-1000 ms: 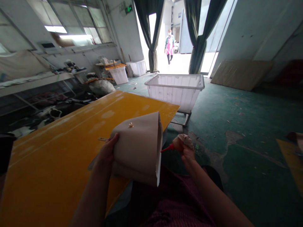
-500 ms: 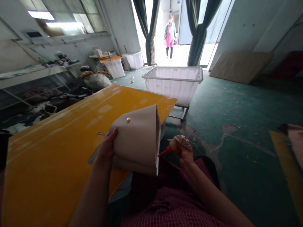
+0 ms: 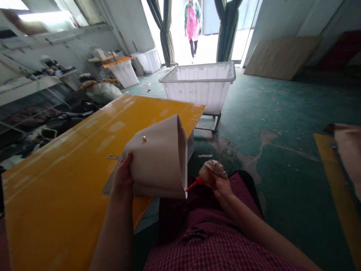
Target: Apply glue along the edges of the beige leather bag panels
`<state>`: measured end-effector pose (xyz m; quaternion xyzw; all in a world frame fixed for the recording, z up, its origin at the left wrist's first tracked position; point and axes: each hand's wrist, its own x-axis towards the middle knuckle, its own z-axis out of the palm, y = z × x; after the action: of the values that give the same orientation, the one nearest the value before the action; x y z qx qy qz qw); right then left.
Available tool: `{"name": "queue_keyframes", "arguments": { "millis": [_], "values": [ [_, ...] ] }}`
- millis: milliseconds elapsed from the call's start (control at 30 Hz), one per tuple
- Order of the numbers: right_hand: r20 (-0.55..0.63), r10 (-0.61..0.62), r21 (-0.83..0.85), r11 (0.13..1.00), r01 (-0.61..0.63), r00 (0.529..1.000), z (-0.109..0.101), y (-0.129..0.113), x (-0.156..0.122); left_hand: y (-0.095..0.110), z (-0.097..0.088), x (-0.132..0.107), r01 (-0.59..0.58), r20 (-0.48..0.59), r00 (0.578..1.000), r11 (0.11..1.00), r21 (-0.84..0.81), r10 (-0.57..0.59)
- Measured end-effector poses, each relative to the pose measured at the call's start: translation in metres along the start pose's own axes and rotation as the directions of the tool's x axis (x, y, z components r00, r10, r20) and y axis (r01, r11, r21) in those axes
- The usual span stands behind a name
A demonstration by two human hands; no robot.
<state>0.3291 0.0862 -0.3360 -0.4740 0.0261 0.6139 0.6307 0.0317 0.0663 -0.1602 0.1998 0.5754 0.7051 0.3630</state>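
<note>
My left hand [image 3: 123, 171] grips the closed end of a beige handbag body [image 3: 158, 158], thumb on top and fingers underneath. A small gold clasp [image 3: 144, 139] sits on the bag's upper face. The bag's open end faces right, over my lap. In my right hand [image 3: 222, 186] is a squeeze glue bottle [image 3: 207, 174], wrapped in something pale, with a red nozzle. The nozzle's tip meets the lower corner of the bag's open edge; whether it touches I cannot tell. Behind my left hand a small metal piece [image 3: 113, 157] lies on the yellow table [image 3: 56, 210].
Beyond the table stands a white plastic bin [image 3: 197, 88] on a metal frame. A person in a pink apron [image 3: 192, 26] is at the bright doorway. At the right edge lies another yellow board [image 3: 335, 180] with beige material [image 3: 348, 150]. More bins [image 3: 124, 73] stand at back left.
The nozzle has moved down the bag's open edge to its lower corner. The bag's opening has turned more into view. My view has tilted down, and the person in the doorway appears nearer.
</note>
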Motion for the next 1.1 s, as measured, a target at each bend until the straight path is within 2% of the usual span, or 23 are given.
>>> {"name": "queue_keyframes", "arguments": {
  "millis": [100,233,367,500,600,767,967,1100],
  "values": [
    [0.016,0.022,-0.012,1.0,-0.022,1.0,-0.007,-0.001,-0.008,-0.01,-0.009,0.005,-0.032,-0.021,0.999,0.999,0.028,0.032],
    [0.027,0.063,-0.008,0.998,-0.063,0.998,-0.017,0.001,-0.015,-0.02,-0.019,0.009,-0.101,0.025,0.995,0.995,0.017,0.1],
    [0.013,0.122,0.001,0.993,-0.122,0.992,-0.023,0.001,-0.02,-0.023,-0.021,0.009,-0.145,-0.011,0.989,0.989,-0.003,0.145],
    [-0.001,0.137,0.063,0.989,-0.137,0.991,-0.016,-0.004,-0.019,-0.023,-0.023,0.009,-0.166,-0.04,0.985,0.986,-0.023,0.165],
    [-0.037,0.096,0.099,0.991,-0.092,0.995,-0.005,-0.006,-0.012,-0.024,-0.024,0.008,-0.176,-0.052,0.983,0.984,-0.035,0.174],
    [-0.067,0.01,0.024,1.0,-0.009,0.998,-0.003,-0.005,-0.007,-0.023,-0.023,0.002,-0.138,-0.052,0.989,0.99,-0.006,0.138],
    [0.005,0.161,0.049,0.986,-0.161,0.987,-0.023,-0.004,-0.023,-0.017,-0.024,0.002,-0.092,-0.002,0.996,0.993,0.074,0.092],
    [0.064,0.024,0.011,1.0,-0.025,0.998,-0.029,-0.009,-0.016,0.01,-0.016,0.007,0.015,0.048,0.999,0.991,0.134,-0.021]
  ]
}}
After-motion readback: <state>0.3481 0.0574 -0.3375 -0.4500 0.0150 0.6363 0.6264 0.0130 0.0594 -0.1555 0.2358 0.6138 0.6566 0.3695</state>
